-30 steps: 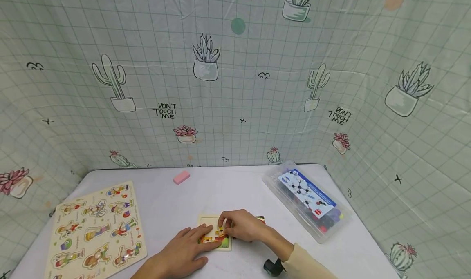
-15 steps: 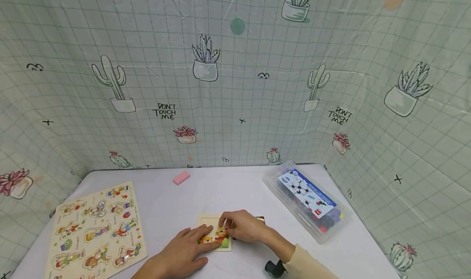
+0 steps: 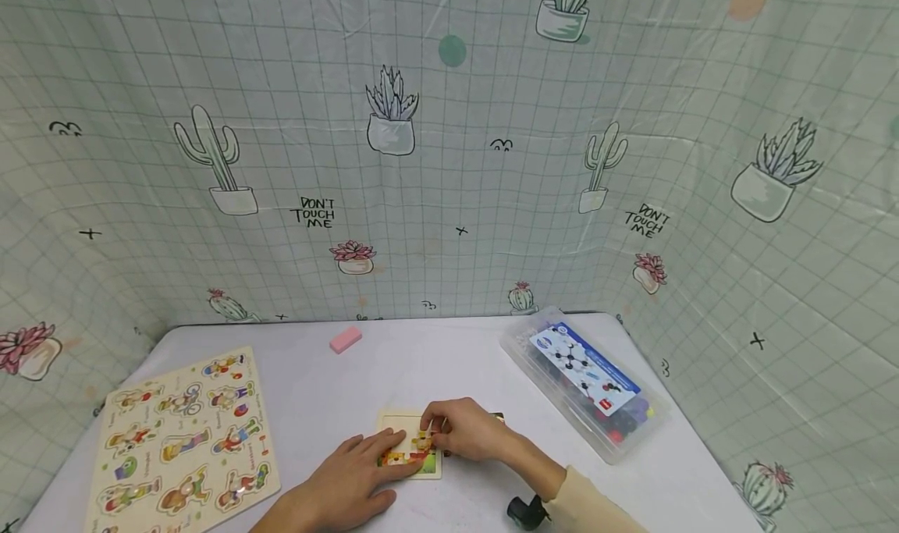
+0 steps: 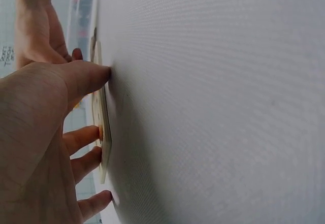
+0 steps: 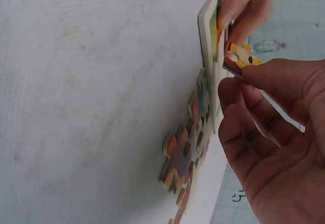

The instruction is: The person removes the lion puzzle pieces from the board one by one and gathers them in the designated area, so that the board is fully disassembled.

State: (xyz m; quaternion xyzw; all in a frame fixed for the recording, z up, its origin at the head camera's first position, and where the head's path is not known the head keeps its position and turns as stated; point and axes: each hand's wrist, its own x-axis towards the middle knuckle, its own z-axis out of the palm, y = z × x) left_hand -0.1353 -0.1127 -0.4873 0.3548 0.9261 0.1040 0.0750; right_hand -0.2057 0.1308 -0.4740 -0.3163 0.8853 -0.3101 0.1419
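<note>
A small wooden jigsaw tray (image 3: 400,414) lies near the front of the table, with colourful pieces fitted along its lower part. My left hand (image 3: 354,478) rests on its left side, fingers spread straight; in the left wrist view the fingertips (image 4: 94,155) touch the tray's edge. My right hand (image 3: 467,431) is over the tray's right side. Between its thumb and index finger it pinches a yellow puzzle piece (image 5: 242,55) with a dark spot, tilted above the board. Several loose puzzle pieces (image 5: 185,153) lie heaped beside the tray, mostly hidden by my right hand in the head view.
A larger wooden board (image 3: 182,431) with pictures of figures lies at the left. At the back is a pink block (image 3: 346,339). A clear plastic case (image 3: 583,385) of coloured parts stands on the right, and a black object (image 3: 527,511) sits near my right sleeve.
My right hand has shifted very slightly over the tray, still pinching the puzzle piece. The left hand stays in place on the board.
</note>
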